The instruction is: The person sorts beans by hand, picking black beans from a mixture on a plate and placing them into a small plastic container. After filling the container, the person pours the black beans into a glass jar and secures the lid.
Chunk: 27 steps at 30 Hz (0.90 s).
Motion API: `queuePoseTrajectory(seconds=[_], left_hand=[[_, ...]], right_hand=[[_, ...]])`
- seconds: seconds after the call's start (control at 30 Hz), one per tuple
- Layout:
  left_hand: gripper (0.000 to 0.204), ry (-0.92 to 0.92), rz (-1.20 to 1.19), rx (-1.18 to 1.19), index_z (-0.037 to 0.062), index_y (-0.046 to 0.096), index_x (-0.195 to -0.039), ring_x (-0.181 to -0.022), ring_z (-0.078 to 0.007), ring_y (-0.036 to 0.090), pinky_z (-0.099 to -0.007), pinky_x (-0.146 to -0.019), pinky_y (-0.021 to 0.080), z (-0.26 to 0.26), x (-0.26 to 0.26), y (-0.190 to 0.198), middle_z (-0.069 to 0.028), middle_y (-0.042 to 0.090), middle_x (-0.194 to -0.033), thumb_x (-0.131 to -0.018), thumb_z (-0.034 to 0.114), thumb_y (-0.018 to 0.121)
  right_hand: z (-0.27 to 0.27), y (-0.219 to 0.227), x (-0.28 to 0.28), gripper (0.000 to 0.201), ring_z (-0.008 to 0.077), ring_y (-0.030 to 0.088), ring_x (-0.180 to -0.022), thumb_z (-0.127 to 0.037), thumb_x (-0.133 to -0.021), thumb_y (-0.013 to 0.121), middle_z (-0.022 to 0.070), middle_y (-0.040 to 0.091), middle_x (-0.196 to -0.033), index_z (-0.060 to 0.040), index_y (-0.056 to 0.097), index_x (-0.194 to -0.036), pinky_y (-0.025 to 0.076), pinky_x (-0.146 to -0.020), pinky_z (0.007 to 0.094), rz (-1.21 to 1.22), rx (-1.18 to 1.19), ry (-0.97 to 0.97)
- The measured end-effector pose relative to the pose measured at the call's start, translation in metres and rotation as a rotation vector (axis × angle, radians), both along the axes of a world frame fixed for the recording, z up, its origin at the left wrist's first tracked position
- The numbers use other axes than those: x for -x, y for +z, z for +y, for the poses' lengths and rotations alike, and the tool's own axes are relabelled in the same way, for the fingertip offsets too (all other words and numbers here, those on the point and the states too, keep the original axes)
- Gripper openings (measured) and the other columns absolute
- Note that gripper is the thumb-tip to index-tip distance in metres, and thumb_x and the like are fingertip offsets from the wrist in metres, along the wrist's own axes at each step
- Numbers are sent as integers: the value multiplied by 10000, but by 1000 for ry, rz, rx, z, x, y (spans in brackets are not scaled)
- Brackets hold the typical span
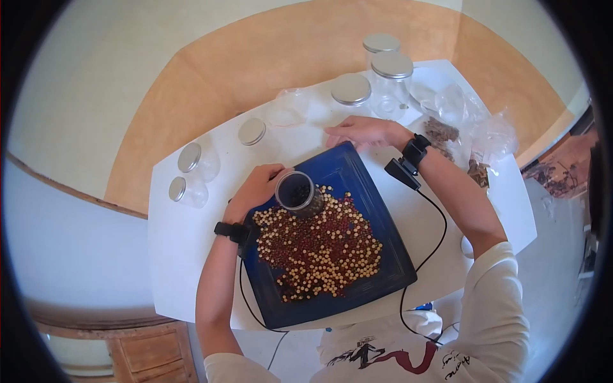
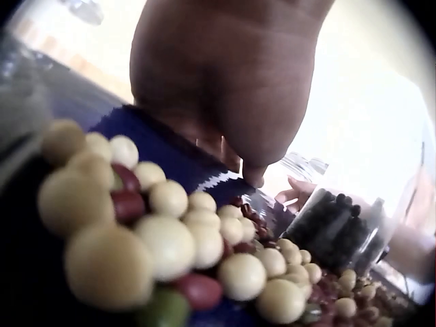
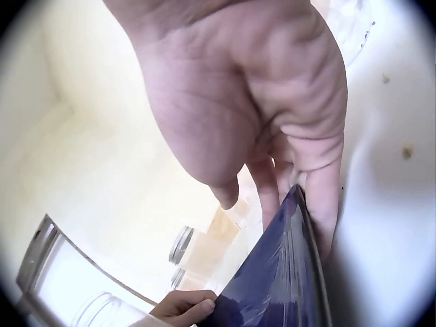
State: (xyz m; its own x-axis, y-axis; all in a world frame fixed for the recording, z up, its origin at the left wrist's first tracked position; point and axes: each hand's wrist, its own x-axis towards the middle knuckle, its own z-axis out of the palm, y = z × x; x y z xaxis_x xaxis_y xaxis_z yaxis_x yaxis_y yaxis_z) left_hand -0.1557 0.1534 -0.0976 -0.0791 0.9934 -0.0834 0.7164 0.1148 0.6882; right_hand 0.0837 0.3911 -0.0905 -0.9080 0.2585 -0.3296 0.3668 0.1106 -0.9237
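On a blue tray [image 1: 386, 255] lies a loose mix of cream, red and green beans [image 1: 319, 246]. An open clear jar [image 1: 297, 191] with black beans [image 2: 334, 225] at its bottom stands among them, near the tray's left side. My left hand [image 1: 260, 185] grips the tray's left edge beside the jar, the thumb on the edge and fingers beyond it. At the far corner, my right hand [image 1: 364, 131] reaches over the tray with fairly straight fingers [image 3: 320, 204] on both sides of the corner and its thumb apart from it.
Lidded jars stand along the table's [image 1: 185, 255] far side, such as a small jar [image 1: 191, 191] at left and a tall jar [image 1: 391, 89] at back. Plastic bags [image 1: 491, 137] with brown pieces lie at right. A cable [image 1: 440, 236] hangs from the right wrist camera.
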Motion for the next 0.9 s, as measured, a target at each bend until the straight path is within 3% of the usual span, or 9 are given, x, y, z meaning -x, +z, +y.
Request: queuePoseTrajectory(seconds=[0.17,0.27,0.3,0.37,0.5,0.57,0.67,0.77,0.9], left_hand=[[286,-39,18,-30,-44,718,-1067,-788,-164,638,-343,-767,519,-15,8,8,-153,750,-866,-1060,231,640],[279,-46,76,49,-37,679,-1025,-779,-141,603,-331,-760,512,-28,22,14,-107,704,-820,-1077,231,624],[279,-54,81,58,-37,679,-1025,-779,-141,603,-331,-760,512,-34,25,15,-107,704,-820,-1077,231,624],[281,8,103,111,-37,669,-1016,-797,-113,565,-309,-764,499,-43,27,19,-76,661,-806,-1099,226,616],[175,75,-9,176,-15,658,-1125,-862,-85,542,-265,-811,485,-59,25,26,-10,646,-895,-1104,157,629],[180,63,-44,186,-1,655,-1170,-875,-82,544,-263,-824,484,-65,30,26,3,652,-927,-1104,165,637],[228,70,-94,221,16,649,-1251,-910,-76,558,-259,-860,488,-71,41,23,14,675,-1000,-1102,189,653],[285,94,-134,245,9,643,-1300,-953,-76,585,-256,-899,498,-78,38,25,5,703,-1073,-1100,211,662],[330,119,-170,258,-14,635,-1333,-1006,-83,616,-253,-934,514,-78,36,26,-11,724,-1131,-1099,217,664]], right_hand=[[11,-23,-7,518,227,736,-1064,-419,-1110,564,159,742,-1208,41,684,-1317,614,-958,359,130,93,-45],[12,-22,-16,340,232,741,-1100,-121,-1064,577,167,764,-1193,49,659,-1346,599,-992,356,180,-87,1],[9,-23,-20,340,232,741,-1100,-121,-1064,577,167,764,-1193,49,659,-1346,599,-992,356,185,-78,-9],[8,-25,-26,405,216,740,-1104,-66,-1022,586,145,763,-1260,37,625,-1411,591,-998,340,282,-457,142],[-15,-29,-33,492,244,742,-1102,-36,-983,629,130,758,-1300,9,590,-1472,575,-1015,344,237,-498,139],[-29,-41,-30,553,302,728,-1130,-40,-958,674,154,738,-1338,-13,573,-1501,561,-1033,385,393,-664,169],[-54,-30,-33,555,389,719,-1143,-64,-917,738,196,727,-1339,-2,598,-1451,559,-1009,431,434,-532,221],[-57,-30,-41,540,347,698,-1192,-33,-925,728,185,730,-1290,-29,602,-1450,551,-1018,450,389,-769,127],[-53,-27,-41,496,368,688,-1191,-22,-922,727,188,730,-1254,-26,621,-1407,544,-1025,460,369,-690,88]])
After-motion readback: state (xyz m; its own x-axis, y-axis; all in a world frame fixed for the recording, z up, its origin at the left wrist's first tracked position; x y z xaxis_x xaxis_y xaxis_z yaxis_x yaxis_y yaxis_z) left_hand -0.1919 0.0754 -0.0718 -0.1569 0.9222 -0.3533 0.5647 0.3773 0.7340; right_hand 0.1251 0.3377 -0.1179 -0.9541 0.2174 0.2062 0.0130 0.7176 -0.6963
